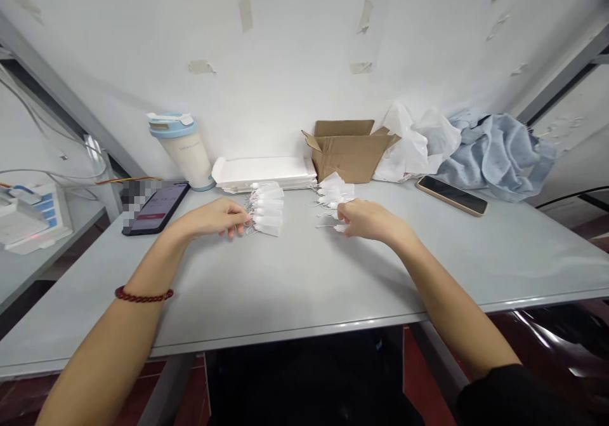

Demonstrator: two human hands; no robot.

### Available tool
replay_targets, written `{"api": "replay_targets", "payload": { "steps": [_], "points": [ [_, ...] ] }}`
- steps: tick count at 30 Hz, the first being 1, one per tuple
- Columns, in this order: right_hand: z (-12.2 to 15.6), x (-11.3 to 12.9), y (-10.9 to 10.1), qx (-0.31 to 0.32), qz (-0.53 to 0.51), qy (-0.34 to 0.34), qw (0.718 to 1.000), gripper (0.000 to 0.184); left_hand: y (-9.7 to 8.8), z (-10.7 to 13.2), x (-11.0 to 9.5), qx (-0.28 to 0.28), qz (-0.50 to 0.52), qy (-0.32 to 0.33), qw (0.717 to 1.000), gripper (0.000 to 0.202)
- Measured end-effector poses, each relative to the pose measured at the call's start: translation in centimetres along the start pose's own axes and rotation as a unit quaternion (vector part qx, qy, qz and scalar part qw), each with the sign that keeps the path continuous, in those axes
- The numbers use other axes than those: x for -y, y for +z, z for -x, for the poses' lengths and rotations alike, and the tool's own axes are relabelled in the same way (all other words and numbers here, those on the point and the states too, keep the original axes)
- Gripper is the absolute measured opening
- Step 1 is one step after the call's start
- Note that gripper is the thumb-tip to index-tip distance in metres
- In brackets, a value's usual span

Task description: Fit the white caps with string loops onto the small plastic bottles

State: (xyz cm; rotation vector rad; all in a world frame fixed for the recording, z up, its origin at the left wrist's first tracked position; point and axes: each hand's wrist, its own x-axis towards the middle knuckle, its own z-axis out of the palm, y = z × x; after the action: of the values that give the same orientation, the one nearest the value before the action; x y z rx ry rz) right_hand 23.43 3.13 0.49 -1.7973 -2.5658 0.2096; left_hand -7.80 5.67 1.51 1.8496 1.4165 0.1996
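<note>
Two rows of small, pale, flat pieces with narrow white tips and thin strings lie on the grey table. My left hand [221, 218] is at the left row [269, 207], its fingers curled and the fingertips at the tips and strings. What it pinches, if anything, is too small to make out. Over the near end of the right row [335, 188] is my right hand [368, 218]. Its fingers are closed on a small white tipped piece [340, 228], whose string trails to the left. The hand hides most of that piece.
Behind the rows lie flat white boxes [266, 171] and an open cardboard box [349, 159]. A tumbler [185, 156] and a phone [159, 210] are at left. To the right are a white plastic bag [413, 143], another phone [451, 195] and a light-blue cloth [504, 156].
</note>
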Motion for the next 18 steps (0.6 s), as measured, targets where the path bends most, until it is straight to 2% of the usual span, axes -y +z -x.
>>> {"api": "replay_targets", "payload": {
  "steps": [4,7,10,13,18],
  "points": [
    [-0.1,-0.3,0.4,0.003,0.017,-0.017,1.0,0.024,-0.1,0.0,-0.3,-0.062,-0.031,-0.027,0.997,0.023],
    [-0.1,-0.3,0.6,0.0,-0.008,-0.038,0.999,0.024,0.0,0.2,-0.8,-0.174,-0.106,-0.037,0.978,0.024],
    [0.0,0.0,0.8,0.003,-0.047,-0.052,0.998,0.015,0.8,0.6,-1.9,-0.268,-0.145,-0.01,0.952,0.027],
    [0.0,0.4,0.7,0.002,-0.089,-0.055,0.995,0.007,2.0,1.0,-3.0,-0.275,-0.104,0.035,0.955,0.028],
    [0.1,1.3,0.0,-0.043,-0.215,-0.096,0.971,0.011,4.1,0.8,-3.7,-0.209,-0.015,0.115,0.971,0.026]
  ]
}}
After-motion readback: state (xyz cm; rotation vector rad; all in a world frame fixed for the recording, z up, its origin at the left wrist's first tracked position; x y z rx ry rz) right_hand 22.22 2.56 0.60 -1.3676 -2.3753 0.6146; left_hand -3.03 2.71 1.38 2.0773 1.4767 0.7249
